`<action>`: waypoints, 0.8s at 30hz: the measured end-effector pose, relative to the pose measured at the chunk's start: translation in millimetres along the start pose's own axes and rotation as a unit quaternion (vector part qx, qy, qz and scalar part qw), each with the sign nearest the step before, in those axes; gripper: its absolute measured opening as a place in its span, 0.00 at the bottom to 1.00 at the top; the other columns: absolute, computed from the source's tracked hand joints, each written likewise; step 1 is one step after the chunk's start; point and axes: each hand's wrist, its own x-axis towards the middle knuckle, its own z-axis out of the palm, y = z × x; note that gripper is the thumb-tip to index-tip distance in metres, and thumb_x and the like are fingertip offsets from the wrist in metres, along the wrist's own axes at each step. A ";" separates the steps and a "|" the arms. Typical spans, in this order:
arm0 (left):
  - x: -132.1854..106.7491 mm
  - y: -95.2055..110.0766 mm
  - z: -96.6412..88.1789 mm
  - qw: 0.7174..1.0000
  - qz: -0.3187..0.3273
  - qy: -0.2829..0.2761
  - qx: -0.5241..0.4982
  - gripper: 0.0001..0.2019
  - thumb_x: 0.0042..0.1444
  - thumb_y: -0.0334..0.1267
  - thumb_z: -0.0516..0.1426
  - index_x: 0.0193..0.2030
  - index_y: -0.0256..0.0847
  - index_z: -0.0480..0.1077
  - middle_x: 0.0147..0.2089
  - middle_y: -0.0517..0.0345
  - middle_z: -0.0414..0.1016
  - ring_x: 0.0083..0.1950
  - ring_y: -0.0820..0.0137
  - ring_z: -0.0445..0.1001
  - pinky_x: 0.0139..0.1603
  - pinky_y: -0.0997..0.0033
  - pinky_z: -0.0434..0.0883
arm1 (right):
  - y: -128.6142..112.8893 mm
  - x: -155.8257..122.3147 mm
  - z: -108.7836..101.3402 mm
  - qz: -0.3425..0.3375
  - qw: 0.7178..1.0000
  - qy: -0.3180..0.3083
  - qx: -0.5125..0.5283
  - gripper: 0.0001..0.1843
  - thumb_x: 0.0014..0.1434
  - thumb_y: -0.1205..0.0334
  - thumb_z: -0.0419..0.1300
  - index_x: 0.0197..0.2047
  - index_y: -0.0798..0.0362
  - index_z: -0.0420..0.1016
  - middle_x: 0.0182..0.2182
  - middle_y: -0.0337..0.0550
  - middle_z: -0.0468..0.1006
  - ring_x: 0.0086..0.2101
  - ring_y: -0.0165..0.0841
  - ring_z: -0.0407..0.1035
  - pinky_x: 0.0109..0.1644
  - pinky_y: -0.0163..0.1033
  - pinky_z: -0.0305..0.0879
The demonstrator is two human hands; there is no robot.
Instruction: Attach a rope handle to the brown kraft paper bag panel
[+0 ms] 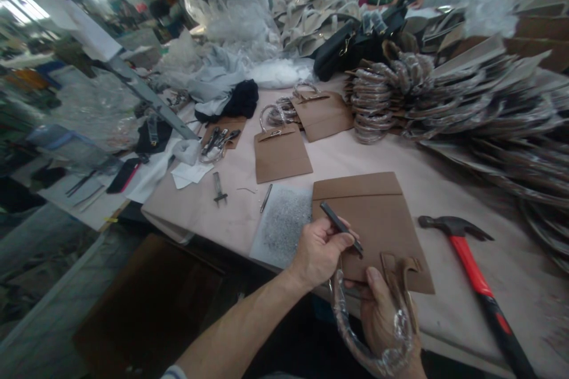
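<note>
**Item:** one brown bag panel [368, 219], flat and rectangular, with a folded band across its top edge, lying on the pale table cover [222, 219] directly in front of me.

**Attached or near:** a narrow brown tab [397, 272] at its lower edge; a curved handle sleeved in clear plastic [355, 328].

**Left hand** [317, 254]: fingers curled, pinching a slim dark hand tool [340, 225] above the panel.

**Right hand** [384, 320]: gripping the handle and tab, thumb on the tab.

**Also present:** a red-handled claw hammer [471, 266] just right of the panel; a speckled grey sheet [284, 225] just left of it.
</note>
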 end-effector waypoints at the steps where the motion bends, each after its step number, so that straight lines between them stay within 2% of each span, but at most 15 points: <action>1: -0.6 2.4 -0.3 1.000 -0.007 0.000 -0.004 0.14 0.50 0.40 0.67 0.39 0.35 0.72 0.35 0.52 0.82 0.34 0.70 0.80 0.39 0.72 0.77 | -0.1 -0.4 2.8 0.012 0.999 -0.004 0.032 0.25 0.57 0.46 0.65 0.55 0.49 0.76 0.46 0.47 0.82 0.45 0.48 0.76 0.49 0.54 0.75; 5: -3.1 11.3 -1.4 0.998 -0.060 0.000 -0.025 0.18 0.49 0.44 0.69 0.39 0.34 0.71 0.34 0.51 0.82 0.33 0.70 0.80 0.35 0.75 0.76 | -6.6 -3.0 12.1 0.062 0.989 -0.016 0.137 0.32 0.55 0.49 0.68 0.62 0.43 0.71 0.54 0.46 0.78 0.52 0.47 0.73 0.55 0.56 0.73; 8: -6.4 15.9 -0.7 0.997 -0.074 -0.001 -0.024 0.20 0.48 0.45 0.70 0.40 0.34 0.71 0.34 0.51 0.82 0.33 0.71 0.80 0.34 0.77 0.75 | -11.1 -5.1 14.8 0.082 0.978 -0.022 0.188 0.36 0.53 0.50 0.70 0.64 0.41 0.68 0.60 0.46 0.74 0.57 0.48 0.70 0.59 0.58 0.70; 13: -11.8 14.6 2.0 0.998 -0.051 -0.001 -0.038 0.21 0.47 0.45 0.71 0.39 0.34 0.71 0.34 0.50 0.82 0.33 0.70 0.80 0.38 0.73 0.77 | -8.7 -7.6 13.7 0.075 0.975 -0.019 0.210 0.36 0.54 0.50 0.70 0.64 0.37 0.68 0.60 0.42 0.74 0.58 0.45 0.69 0.62 0.57 0.67; 19: -14.6 8.9 1.0 1.000 -0.013 -0.019 -0.006 0.18 0.49 0.43 0.70 0.39 0.33 0.72 0.34 0.50 0.82 0.34 0.69 0.81 0.41 0.71 0.78 | -8.7 -8.5 13.0 0.095 0.968 -0.019 0.232 0.33 0.51 0.51 0.73 0.59 0.40 0.73 0.55 0.43 0.78 0.55 0.44 0.71 0.60 0.55 0.70; 24: -15.2 6.9 2.0 0.999 0.008 -0.014 0.035 0.15 0.50 0.40 0.68 0.39 0.34 0.72 0.35 0.50 0.83 0.34 0.69 0.81 0.40 0.72 0.78 | -9.5 -8.8 12.4 0.089 0.968 -0.017 0.232 0.31 0.50 0.49 0.73 0.58 0.41 0.74 0.57 0.42 0.76 0.55 0.44 0.71 0.59 0.54 0.71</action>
